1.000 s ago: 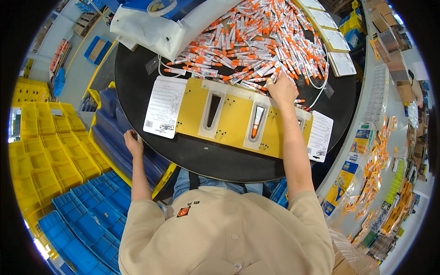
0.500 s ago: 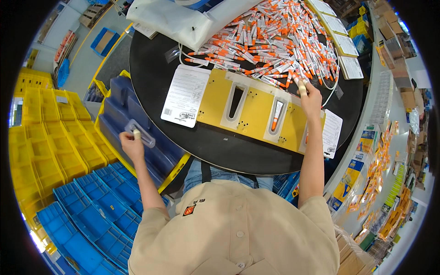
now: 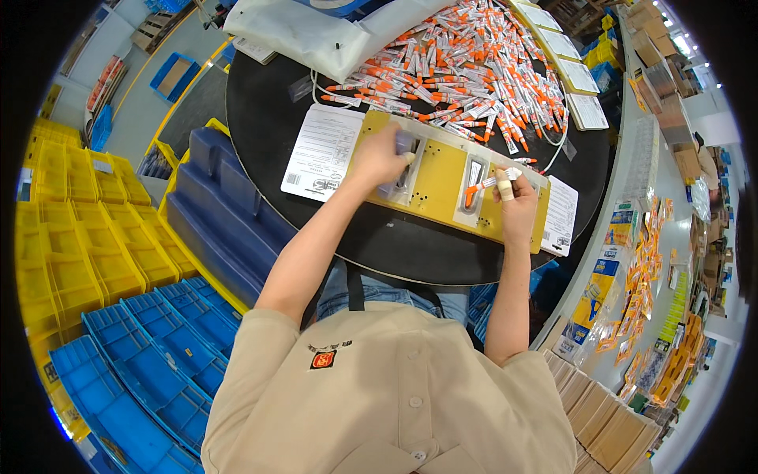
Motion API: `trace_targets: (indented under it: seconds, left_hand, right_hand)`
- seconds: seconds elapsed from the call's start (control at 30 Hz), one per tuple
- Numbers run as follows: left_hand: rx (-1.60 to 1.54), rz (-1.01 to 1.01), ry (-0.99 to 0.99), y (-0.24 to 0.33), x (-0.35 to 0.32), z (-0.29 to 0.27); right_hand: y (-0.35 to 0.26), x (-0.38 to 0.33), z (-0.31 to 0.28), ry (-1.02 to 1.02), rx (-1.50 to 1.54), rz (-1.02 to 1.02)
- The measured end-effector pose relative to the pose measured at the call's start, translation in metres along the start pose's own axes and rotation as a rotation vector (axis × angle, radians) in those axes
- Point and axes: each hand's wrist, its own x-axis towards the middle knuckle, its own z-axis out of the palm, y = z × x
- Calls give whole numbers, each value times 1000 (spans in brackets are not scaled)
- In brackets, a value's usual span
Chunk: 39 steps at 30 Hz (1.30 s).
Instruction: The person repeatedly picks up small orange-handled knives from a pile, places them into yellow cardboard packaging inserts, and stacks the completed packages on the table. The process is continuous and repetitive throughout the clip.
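Note:
A yellow fixture board (image 3: 438,175) with slots lies across the round black table. Over its left slot my left hand (image 3: 383,160) is curled around a clear plastic blister (image 3: 404,175), its fingertips partly hidden and slightly blurred. My right hand (image 3: 515,199), its fingers pinched, holds a small white tube with an orange cap (image 3: 483,186) above the right part of the board; more white tube ends show at its fingertips. In the middle slot sits another clear blister (image 3: 472,175) with a tube in it, partly covered by the held one.
Loose tubes (image 3: 466,67) with orange caps are heaped behind the board. White printed cards (image 3: 320,150) lie at the board's left end and another card (image 3: 560,217) at its right. A dark blue bin (image 3: 225,205) stands left of the table, beside stacked yellow crates (image 3: 95,237) and blue crates (image 3: 150,355).
My left hand has brought the clear blister from the blue bin to the board's left slot. My right hand has drawn back from the heap with a tube.

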Motion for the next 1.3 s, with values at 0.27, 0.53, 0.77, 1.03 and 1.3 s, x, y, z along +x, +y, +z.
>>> trace_targets:
  seconds: [0.27, 0.53, 0.77, 1.03, 1.3]
  left_hand:
    - [335, -82, -25, 2, 27, 9]
    - [218, -112, 391, -80, -10, -68]
    - [785, -298, -33, -73, 4, -80]
    - [328, -126, 27, -9, -8, -124]
    - [361, -26, 33, -15, -17, -28]
  right_hand:
    - [8, 41, 64, -44, -40, -112]
    - [32, 49, 124, -187, -606, -466]
    - [11, 54, -28, 247, -700, -336]
    - [143, 29, -257, 327, -1118, 13]
    - [74, 7, -192, 808, -1400, -214]
